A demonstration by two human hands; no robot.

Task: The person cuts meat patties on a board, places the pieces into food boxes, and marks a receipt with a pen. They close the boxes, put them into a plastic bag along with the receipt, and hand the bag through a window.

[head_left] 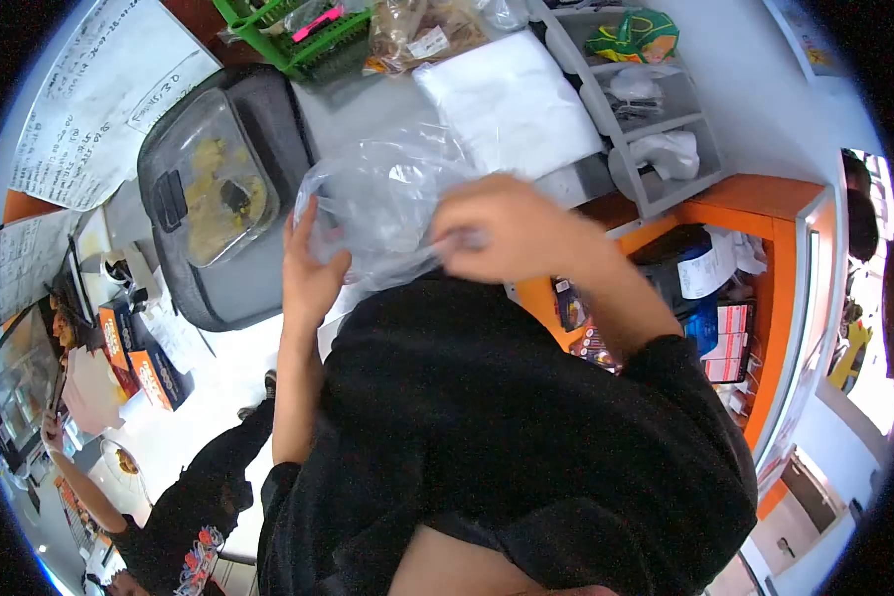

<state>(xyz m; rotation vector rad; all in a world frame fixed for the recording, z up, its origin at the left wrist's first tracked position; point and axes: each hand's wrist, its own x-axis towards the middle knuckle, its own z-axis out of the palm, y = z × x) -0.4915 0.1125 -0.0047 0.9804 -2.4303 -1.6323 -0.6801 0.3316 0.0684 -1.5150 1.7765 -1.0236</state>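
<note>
A clear plastic bag [382,199] is spread between my two hands above the grey counter. My left hand [313,273] is at the bag's left edge, its thumb and fingers apart, with the film against the fingers. Blurred by motion, my right hand [492,228] is closed at the bag's right side, pinching its edge. Just beyond my right hand lies a stack of white sheets [512,104]. Left of the bag, a lidded clear container [214,184] with yellowish pieces rests on a black case-like surface [233,288].
A green basket [313,45] and a bag of brown food [427,35] stand at the back. Grey compartments [656,119] are at the right, above orange shelving [765,258]. Handwritten sheets [89,89] hang at the left. Another person [189,497] in dark clothes is at the lower left.
</note>
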